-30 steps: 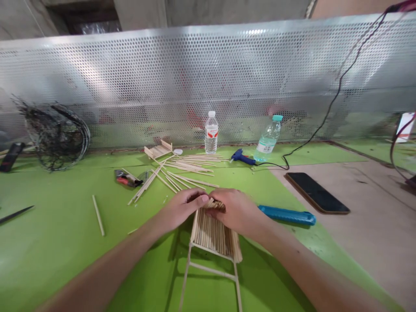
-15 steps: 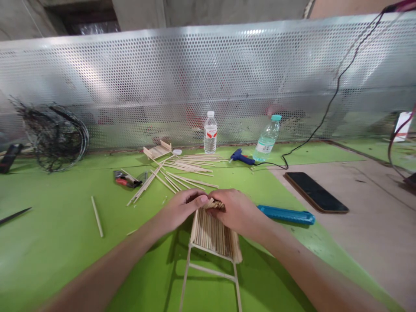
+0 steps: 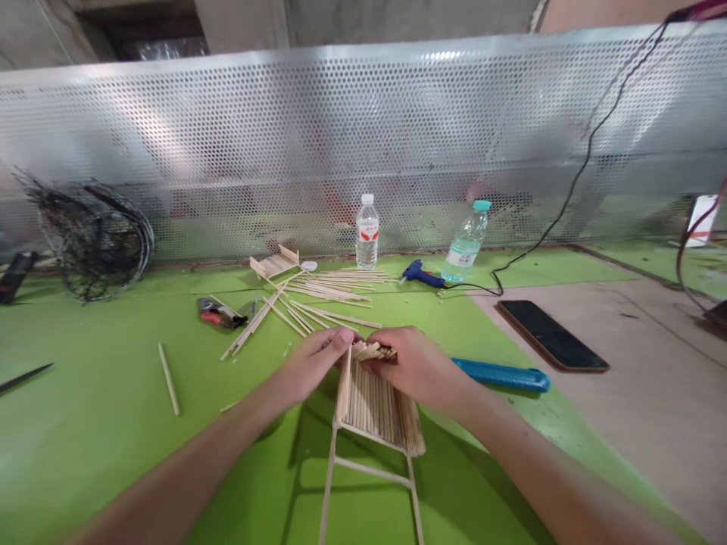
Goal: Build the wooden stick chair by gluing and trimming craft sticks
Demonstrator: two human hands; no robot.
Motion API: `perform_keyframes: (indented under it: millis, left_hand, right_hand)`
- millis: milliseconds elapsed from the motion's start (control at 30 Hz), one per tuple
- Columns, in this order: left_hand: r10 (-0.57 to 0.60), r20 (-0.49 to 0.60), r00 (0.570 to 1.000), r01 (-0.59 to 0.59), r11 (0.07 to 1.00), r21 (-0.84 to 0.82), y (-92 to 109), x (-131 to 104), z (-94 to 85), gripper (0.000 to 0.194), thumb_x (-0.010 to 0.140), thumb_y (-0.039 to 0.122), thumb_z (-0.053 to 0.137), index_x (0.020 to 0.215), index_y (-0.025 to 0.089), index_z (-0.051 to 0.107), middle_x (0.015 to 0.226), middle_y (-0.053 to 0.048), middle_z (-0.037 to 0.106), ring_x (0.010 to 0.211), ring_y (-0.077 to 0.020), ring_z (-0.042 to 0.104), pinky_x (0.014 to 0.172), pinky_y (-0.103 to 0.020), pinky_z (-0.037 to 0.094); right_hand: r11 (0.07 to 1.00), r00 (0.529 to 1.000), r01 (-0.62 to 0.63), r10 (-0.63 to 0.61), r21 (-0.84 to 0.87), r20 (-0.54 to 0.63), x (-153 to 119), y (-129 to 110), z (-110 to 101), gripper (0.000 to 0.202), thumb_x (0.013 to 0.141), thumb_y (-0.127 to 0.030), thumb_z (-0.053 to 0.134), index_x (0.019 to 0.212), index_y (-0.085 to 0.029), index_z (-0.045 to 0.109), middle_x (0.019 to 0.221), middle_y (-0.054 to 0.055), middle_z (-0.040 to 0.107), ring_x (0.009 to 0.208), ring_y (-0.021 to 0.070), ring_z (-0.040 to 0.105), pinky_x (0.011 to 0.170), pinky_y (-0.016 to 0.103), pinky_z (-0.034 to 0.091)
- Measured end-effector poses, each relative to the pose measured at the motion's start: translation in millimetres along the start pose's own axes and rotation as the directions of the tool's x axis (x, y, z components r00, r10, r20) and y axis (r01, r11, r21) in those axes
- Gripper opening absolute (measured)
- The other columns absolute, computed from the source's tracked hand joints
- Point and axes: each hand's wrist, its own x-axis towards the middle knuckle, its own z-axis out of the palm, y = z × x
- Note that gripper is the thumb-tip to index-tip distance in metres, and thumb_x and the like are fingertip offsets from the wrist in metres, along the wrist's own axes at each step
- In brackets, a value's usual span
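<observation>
A small frame of thin wooden sticks (image 3: 372,405) stands tilted over the green table, its panel of side-by-side sticks facing me and two long legs with a crossbar pointing toward me. My left hand (image 3: 318,362) grips the far left corner, thumb on top and the other fingers partly hidden behind. On the far right corner my right hand (image 3: 412,363) is closed around the edge, fingertips tucked under a row of short slanted sticks (image 3: 372,351) between the hands.
Loose sticks (image 3: 329,288) lie beyond the hands, near a small wooden piece (image 3: 276,263), pliers (image 3: 219,313), two bottles (image 3: 367,235) and a blue glue gun (image 3: 423,274). To the right are a blue cutter (image 3: 503,375) and a phone (image 3: 550,335); wire coils (image 3: 105,242) stand left.
The stick frame has turned and shifted slightly, its legs moving a little right. My left hand has moved slightly left and up, showing more of the slanted sticks.
</observation>
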Motion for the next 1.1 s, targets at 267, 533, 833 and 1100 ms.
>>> perform_keyframes:
  millis: [267,533,833,1100]
  left_hand:
    - [-0.020,-0.042,0.999,0.013,0.987,-0.158,2.1,1.9,-1.1,0.055,0.094,0.062,0.044,0.113,0.020,0.072,0.112,-0.009,0.072,0.097,-0.0232,0.065,0.083,-0.035,0.051]
    - [-0.165,-0.063,0.984,0.148,0.965,-0.215,-3.9,2.3,-1.8,0.061,0.089,0.070,0.044,0.113,0.021,0.070,0.110,-0.009,0.072,0.097,-0.0243,0.065,0.089,-0.039,0.051]
    - [-0.238,0.178,0.955,0.295,0.837,-0.461,10.5,-10.4,8.7,0.071,0.085,0.076,0.040,0.132,0.027,0.060,0.127,-0.012,0.066,0.119,-0.0308,0.062,0.093,-0.042,0.057]
    - [-0.273,0.304,0.913,0.406,0.694,-0.595,17.1,-20.0,4.3,0.073,0.086,0.075,0.040,0.141,0.028,0.052,0.135,-0.016,0.061,0.123,-0.0345,0.060,0.087,-0.047,0.060]
  right_hand:
    - [0.997,0.999,0.024,-0.020,0.076,-0.047,-0.3,-6.0,-6.3,0.010,0.083,-0.018,0.062,0.080,-0.019,0.071,0.079,0.003,0.072,0.069,0.0163,0.063,0.059,0.024,0.038]
    - [0.982,0.986,0.088,-0.062,0.165,-0.156,-0.4,-2.8,-7.2,0.009,0.086,-0.020,0.062,0.080,-0.018,0.068,0.080,0.002,0.070,0.070,0.0157,0.061,0.060,0.024,0.040]
    - [0.948,0.948,0.202,-0.126,0.246,-0.291,-2.6,-1.7,-8.3,0.009,0.089,-0.024,0.063,0.094,-0.020,0.069,0.091,0.004,0.072,0.080,0.0178,0.064,0.068,0.026,0.046]
    - [0.940,0.943,0.225,-0.144,0.257,-0.300,-4.3,-4.5,-7.1,0.012,0.087,-0.019,0.065,0.098,-0.021,0.071,0.094,0.003,0.073,0.084,0.0177,0.066,0.072,0.027,0.048]
